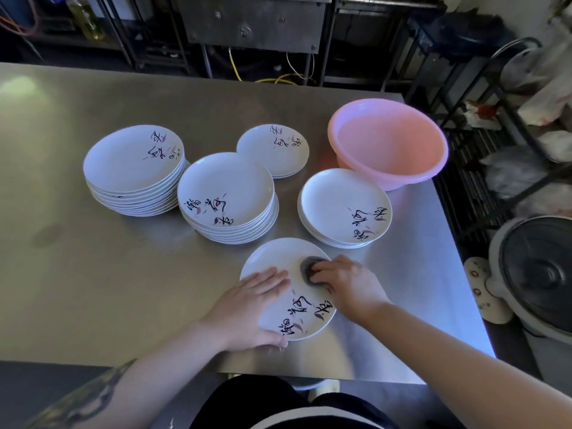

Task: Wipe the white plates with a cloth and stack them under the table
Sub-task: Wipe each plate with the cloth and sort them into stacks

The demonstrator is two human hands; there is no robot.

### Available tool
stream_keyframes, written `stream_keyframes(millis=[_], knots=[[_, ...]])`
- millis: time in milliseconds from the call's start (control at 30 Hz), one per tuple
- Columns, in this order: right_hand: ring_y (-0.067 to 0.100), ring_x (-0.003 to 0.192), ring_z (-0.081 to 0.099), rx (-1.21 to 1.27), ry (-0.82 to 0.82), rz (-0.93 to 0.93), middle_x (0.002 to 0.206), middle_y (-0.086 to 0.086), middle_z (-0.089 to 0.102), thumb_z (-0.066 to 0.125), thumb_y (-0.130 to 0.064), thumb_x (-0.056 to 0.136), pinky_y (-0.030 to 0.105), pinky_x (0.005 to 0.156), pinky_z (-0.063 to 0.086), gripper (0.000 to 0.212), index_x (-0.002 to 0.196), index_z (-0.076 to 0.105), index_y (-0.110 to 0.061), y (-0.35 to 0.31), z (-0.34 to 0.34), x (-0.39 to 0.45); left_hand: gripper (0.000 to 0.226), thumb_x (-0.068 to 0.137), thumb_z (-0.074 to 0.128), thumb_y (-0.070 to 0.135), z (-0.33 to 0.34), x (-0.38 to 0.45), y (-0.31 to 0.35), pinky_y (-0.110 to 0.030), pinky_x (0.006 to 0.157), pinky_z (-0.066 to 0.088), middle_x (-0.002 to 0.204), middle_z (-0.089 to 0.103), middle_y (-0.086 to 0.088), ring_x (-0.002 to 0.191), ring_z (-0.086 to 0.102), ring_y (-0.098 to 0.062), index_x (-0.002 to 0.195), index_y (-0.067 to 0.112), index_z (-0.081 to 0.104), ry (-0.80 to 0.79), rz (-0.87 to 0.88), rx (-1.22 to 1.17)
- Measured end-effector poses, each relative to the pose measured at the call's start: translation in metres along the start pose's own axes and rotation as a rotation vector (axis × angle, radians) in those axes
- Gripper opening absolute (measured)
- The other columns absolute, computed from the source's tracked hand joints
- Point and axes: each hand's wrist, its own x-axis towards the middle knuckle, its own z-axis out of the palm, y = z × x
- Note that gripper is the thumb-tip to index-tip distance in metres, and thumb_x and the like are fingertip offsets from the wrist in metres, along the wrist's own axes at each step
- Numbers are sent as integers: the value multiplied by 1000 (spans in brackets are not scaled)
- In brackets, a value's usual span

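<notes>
White plate (280,301) lies low centre on the surface (93,274); right hand (346,286) grips the grey cloth (311,269) at its upper edge, left hand (247,308) presses flat, lower left.

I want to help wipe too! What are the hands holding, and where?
The right hand grips a small grey cloth, bunched under its fingers. The left hand steadies the round white plate at its left rim.
</notes>
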Motion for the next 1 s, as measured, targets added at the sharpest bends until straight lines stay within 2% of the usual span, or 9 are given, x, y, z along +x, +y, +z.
stream_keyframes(millis=[100, 200, 333, 467, 633, 700, 833, 900, 1000], knots=[[17, 73, 61, 45, 53, -19, 94, -23, 70, 69, -10, 59, 24, 54, 53, 31, 80, 75, -33, -13, 6, -27, 107, 70, 53, 79, 20, -1, 18, -21, 117, -11, 159, -6, 16, 148, -10, -3, 156, 28, 14, 111, -113, -13], [14, 76, 63, 66, 3, -99, 96, -23, 69, 65, -13, 61, 21, 61, 53, 30, 80, 75, -34, -17, 5, -35, 106, 64, 44, 82, 27, -4, 38, -22, 117, 1, 160, 15, 9, 149, 13, -11, 150, 21, 37, 210, -227, -28], [17, 81, 65, 71, -115, -220, 98, -17, 71, 70, -2, 59, 27, 66, 54, 35, 79, 74, -31, 7, -8, -8, 107, 66, 65, 73, 3, -4, 17, -12, 112, -2, 160, 5, 20, 148, 4, 0, 154, 32, 20, 110, -99, -94], [18, 86, 64, 77, -165, -241, 99, -17, 70, 72, 7, 62, 29, 70, 54, 39, 80, 74, -28, 19, -12, 14, 107, 72, 65, 71, -18, -2, -9, -17, 116, -4, 154, -14, 29, 140, -17, 11, 155, 36, 6, -59, -38, -33], [20, 75, 64, 57, 53, -100, 97, -18, 71, 61, -10, 66, 29, 63, 54, 28, 80, 75, -30, 9, -3, -7, 102, 77, 59, 71, 2, -5, 1, -19, 118, -8, 156, -12, 24, 144, -13, 6, 155, 33, 6, 60, -91, -7], [18, 75, 63, 68, 77, -67, 97, -21, 70, 63, -6, 59, 27, 61, 53, 36, 80, 74, -33, -4, 8, -26, 102, 72, 54, 76, 21, -8, 18, -20, 118, -5, 160, 1, 17, 149, 1, -3, 155, 27, 19, 159, -195, -46], [18, 80, 66, 87, 5, -154, 100, -19, 70, 69, -3, 58, 28, 65, 55, 38, 80, 73, -34, -4, 6, -26, 96, 58, 46, 82, 31, -12, 42, -25, 104, 35, 141, 55, 5, 130, 47, -13, 130, 20, 61, 226, -283, -85], [19, 84, 67, 91, -50, -211, 100, -15, 72, 70, 1, 61, 31, 68, 54, 36, 78, 74, -31, 10, -3, -9, 97, 58, 48, 82, 17, -12, 32, -26, 102, 41, 142, 51, 13, 127, 43, -8, 136, 26, 55, 258, -252, -55], [19, 86, 65, 88, -124, -264, 99, -16, 71, 71, 8, 61, 30, 70, 52, 39, 76, 73, -28, 18, -10, 7, 104, 58, 42, 82, -3, -11, 6, -18, 115, 15, 157, 23, 21, 143, 19, -1, 150, 33, 33, 151, -167, -82]])
